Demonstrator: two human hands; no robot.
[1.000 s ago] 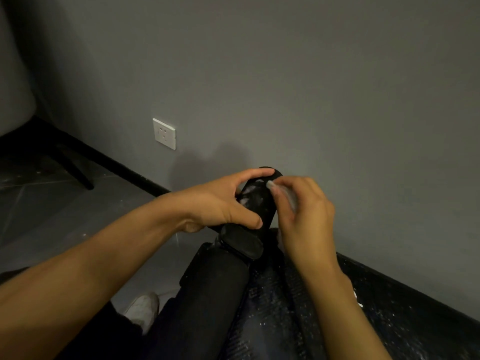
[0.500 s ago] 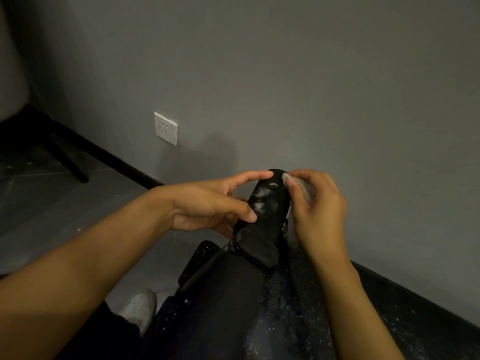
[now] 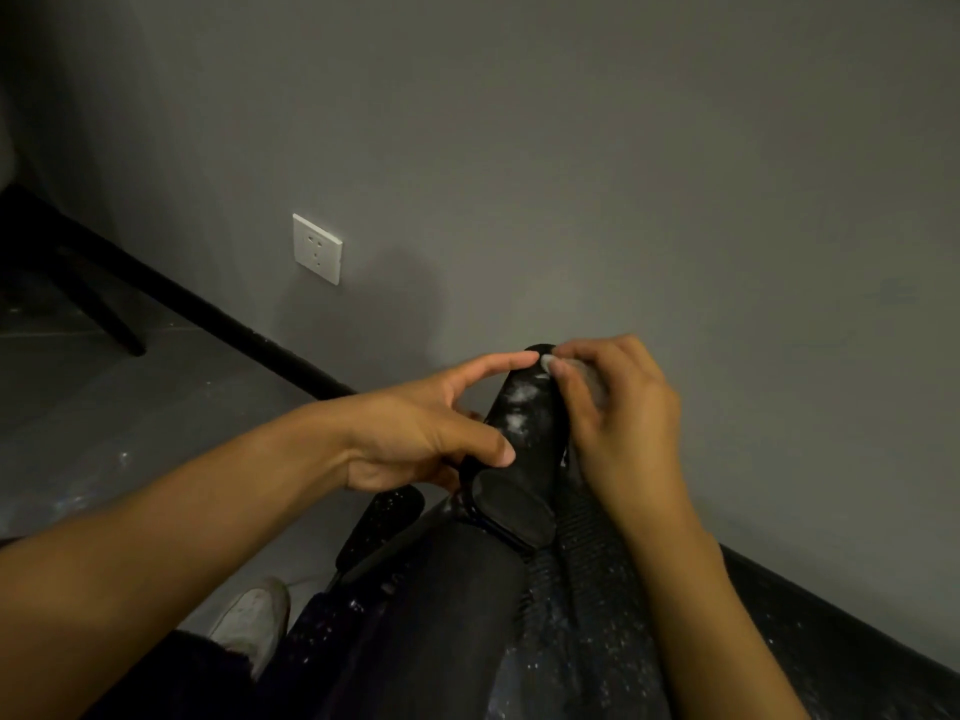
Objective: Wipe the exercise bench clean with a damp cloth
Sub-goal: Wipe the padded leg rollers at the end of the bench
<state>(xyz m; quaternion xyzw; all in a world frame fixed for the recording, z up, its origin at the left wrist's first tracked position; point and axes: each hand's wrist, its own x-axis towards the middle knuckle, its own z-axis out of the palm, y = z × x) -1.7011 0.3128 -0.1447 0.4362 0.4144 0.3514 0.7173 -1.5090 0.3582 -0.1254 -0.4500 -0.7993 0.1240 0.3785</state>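
A black padded part of the exercise bench rises in the middle, with whitish smears on its upper face. My left hand holds it from the left, thumb on its side and forefinger stretched to its top end. My right hand grips a small pale cloth and presses it against the pad's top right edge. Most of the cloth is hidden inside my fingers. The rest of the black bench, speckled with white dust, runs down toward me.
A grey wall stands close behind the bench, with a white socket and a black skirting board. A black furniture leg stands at far left on the grey floor. A pale shoe shows below the bench.
The view has shifted a little. My left hand has loosened its wrap, its forefinger now stretched to the pad's tip. My right hand with the cloth has moved up along the pad's right edge.
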